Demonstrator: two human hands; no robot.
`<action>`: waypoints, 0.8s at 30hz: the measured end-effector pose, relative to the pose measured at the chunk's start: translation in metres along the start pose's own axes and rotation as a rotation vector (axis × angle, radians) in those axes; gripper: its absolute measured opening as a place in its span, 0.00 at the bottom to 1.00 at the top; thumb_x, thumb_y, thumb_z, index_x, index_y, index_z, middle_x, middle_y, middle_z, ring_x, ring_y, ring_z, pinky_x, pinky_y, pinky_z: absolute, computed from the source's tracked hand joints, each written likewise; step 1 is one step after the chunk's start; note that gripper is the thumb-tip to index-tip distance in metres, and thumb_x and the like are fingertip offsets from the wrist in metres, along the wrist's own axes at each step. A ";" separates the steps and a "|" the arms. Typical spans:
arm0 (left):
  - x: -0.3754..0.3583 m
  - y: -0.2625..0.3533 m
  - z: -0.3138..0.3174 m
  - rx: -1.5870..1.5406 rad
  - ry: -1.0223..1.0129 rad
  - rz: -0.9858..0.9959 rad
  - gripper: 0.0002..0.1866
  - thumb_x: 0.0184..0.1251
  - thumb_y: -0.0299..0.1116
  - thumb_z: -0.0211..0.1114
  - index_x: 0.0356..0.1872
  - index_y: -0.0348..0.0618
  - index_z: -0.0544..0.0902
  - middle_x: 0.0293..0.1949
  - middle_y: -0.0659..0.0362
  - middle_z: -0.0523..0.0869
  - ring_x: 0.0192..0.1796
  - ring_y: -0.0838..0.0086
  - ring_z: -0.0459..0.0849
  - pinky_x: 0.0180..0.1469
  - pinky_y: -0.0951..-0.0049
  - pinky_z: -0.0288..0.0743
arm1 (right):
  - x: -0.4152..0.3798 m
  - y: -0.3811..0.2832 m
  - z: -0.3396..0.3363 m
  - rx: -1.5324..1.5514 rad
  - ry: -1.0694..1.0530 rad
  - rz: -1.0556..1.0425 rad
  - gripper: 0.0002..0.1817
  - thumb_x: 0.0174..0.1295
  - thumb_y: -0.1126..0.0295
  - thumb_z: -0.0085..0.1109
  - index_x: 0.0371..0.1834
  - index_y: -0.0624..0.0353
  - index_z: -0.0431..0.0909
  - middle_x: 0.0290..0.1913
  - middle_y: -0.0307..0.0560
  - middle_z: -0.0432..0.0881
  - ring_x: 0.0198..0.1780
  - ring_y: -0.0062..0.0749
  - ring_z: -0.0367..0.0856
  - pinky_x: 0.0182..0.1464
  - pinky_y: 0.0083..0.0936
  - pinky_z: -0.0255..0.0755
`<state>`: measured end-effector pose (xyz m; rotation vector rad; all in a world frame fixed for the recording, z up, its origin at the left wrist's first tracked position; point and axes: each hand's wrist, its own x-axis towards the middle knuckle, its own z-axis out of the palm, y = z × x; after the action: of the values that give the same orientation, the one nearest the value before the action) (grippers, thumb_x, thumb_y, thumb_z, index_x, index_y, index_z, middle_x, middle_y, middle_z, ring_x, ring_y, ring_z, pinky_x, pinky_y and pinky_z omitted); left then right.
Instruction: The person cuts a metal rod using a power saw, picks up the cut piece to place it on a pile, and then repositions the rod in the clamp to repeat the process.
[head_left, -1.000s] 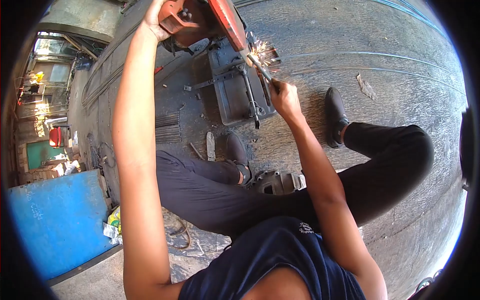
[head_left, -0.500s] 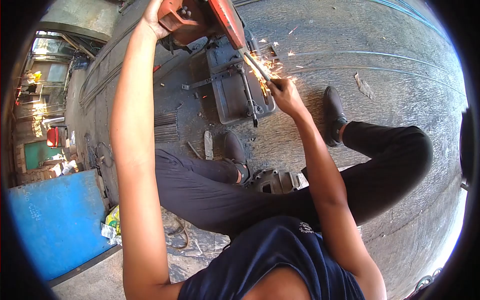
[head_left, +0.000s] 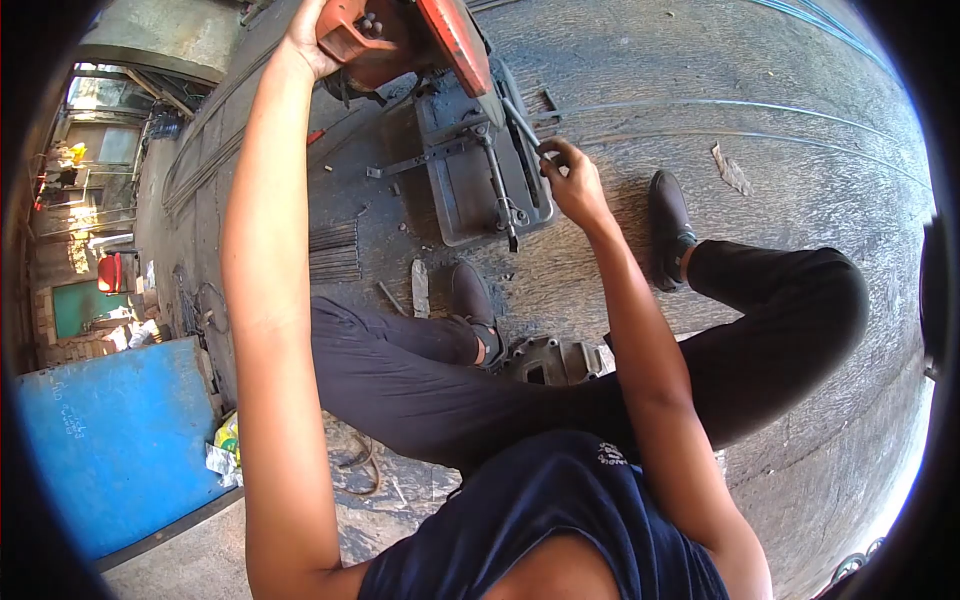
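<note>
A red chop saw [head_left: 415, 40] stands on its dark metal base [head_left: 470, 175] on the concrete floor in front of me. My left hand [head_left: 305, 40] grips the saw's handle at the top of the view, arm stretched out. My right hand [head_left: 570, 180] is closed on a thin metal rod [head_left: 522, 125] that runs up under the red blade guard. No sparks show at the blade. I sit on the floor with both legs in dark trousers on either side of the saw.
A bundle of cut rods [head_left: 335, 250] lies left of the saw base. A grey metal casting [head_left: 545, 360] sits by my knee. A blue board [head_left: 110, 440] lies at the lower left. Long rods [head_left: 720, 105] stretch across the floor at the upper right.
Sparks flew from the blade on the rod in both earlier frames; now they have stopped. My right hand has shifted slightly down and right along the rod. My left hand has stayed on the handle.
</note>
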<state>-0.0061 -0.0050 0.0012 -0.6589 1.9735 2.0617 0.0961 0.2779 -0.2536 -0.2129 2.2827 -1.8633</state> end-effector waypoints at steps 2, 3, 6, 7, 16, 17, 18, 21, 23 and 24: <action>0.003 -0.001 -0.003 0.008 -0.018 0.009 0.23 0.51 0.49 0.61 0.44 0.42 0.80 0.38 0.52 0.82 0.38 0.60 0.81 0.47 0.52 0.80 | 0.002 0.009 0.006 -0.084 0.048 -0.036 0.11 0.64 0.71 0.59 0.48 0.57 0.77 0.32 0.53 0.86 0.32 0.36 0.84 0.39 0.33 0.74; 0.000 -0.001 -0.001 0.010 -0.016 0.007 0.23 0.51 0.49 0.61 0.44 0.42 0.80 0.38 0.52 0.82 0.38 0.60 0.81 0.47 0.52 0.80 | 0.001 0.006 0.007 -0.081 0.046 -0.036 0.11 0.64 0.71 0.59 0.48 0.57 0.77 0.32 0.53 0.86 0.32 0.36 0.84 0.39 0.33 0.74; -0.003 -0.002 0.003 0.013 -0.014 0.038 0.23 0.51 0.49 0.61 0.44 0.42 0.80 0.38 0.53 0.83 0.38 0.60 0.81 0.47 0.52 0.80 | -0.002 0.006 0.007 -0.023 0.088 0.000 0.12 0.63 0.70 0.58 0.49 0.56 0.79 0.31 0.60 0.83 0.37 0.52 0.84 0.42 0.39 0.74; -0.002 -0.001 0.002 0.008 -0.013 0.017 0.23 0.51 0.49 0.61 0.44 0.42 0.80 0.37 0.53 0.83 0.38 0.60 0.81 0.47 0.52 0.80 | -0.001 0.007 0.008 -0.027 0.052 -0.016 0.13 0.62 0.70 0.59 0.50 0.57 0.80 0.31 0.60 0.83 0.37 0.51 0.84 0.42 0.39 0.74; -0.002 -0.001 0.001 0.026 0.009 0.015 0.24 0.50 0.49 0.61 0.44 0.43 0.80 0.38 0.53 0.83 0.38 0.61 0.81 0.45 0.54 0.79 | -0.001 0.002 0.003 -0.046 -0.018 -0.056 0.17 0.59 0.68 0.64 0.51 0.61 0.81 0.34 0.60 0.85 0.39 0.40 0.87 0.43 0.33 0.76; -0.003 -0.001 0.002 0.041 0.032 0.019 0.24 0.50 0.49 0.61 0.44 0.43 0.81 0.39 0.53 0.83 0.39 0.61 0.81 0.45 0.54 0.79 | -0.001 0.000 0.003 0.022 -0.021 -0.077 0.17 0.59 0.68 0.64 0.51 0.62 0.81 0.34 0.59 0.85 0.39 0.39 0.86 0.42 0.33 0.76; -0.004 -0.001 0.002 0.039 0.034 0.018 0.24 0.50 0.49 0.61 0.44 0.43 0.81 0.39 0.53 0.83 0.39 0.61 0.81 0.45 0.54 0.79 | -0.001 -0.006 0.002 0.022 -0.023 -0.076 0.17 0.59 0.68 0.64 0.51 0.62 0.81 0.34 0.59 0.85 0.39 0.39 0.86 0.42 0.33 0.76; -0.004 -0.002 0.003 0.052 0.035 0.031 0.24 0.50 0.49 0.61 0.45 0.44 0.81 0.40 0.53 0.83 0.39 0.61 0.80 0.46 0.55 0.79 | -0.001 -0.015 0.001 0.145 -0.059 -0.043 0.16 0.63 0.68 0.61 0.51 0.63 0.80 0.30 0.52 0.86 0.35 0.33 0.85 0.40 0.33 0.75; -0.003 -0.001 0.002 0.012 -0.035 0.016 0.24 0.50 0.49 0.60 0.45 0.44 0.81 0.40 0.54 0.83 0.39 0.61 0.80 0.46 0.55 0.79 | -0.001 -0.008 -0.001 0.138 -0.093 0.040 0.14 0.64 0.67 0.59 0.50 0.64 0.80 0.28 0.50 0.85 0.33 0.32 0.83 0.39 0.33 0.74; -0.003 0.000 0.001 0.013 -0.034 0.016 0.24 0.50 0.49 0.60 0.45 0.44 0.81 0.40 0.54 0.83 0.39 0.61 0.80 0.46 0.55 0.79 | -0.002 -0.011 -0.002 0.132 -0.128 0.123 0.14 0.65 0.67 0.58 0.48 0.65 0.81 0.26 0.49 0.84 0.31 0.31 0.82 0.38 0.34 0.74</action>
<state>-0.0037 -0.0031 0.0020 -0.6026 1.9786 2.0534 0.0973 0.2776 -0.2425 -0.1640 2.0334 -1.8720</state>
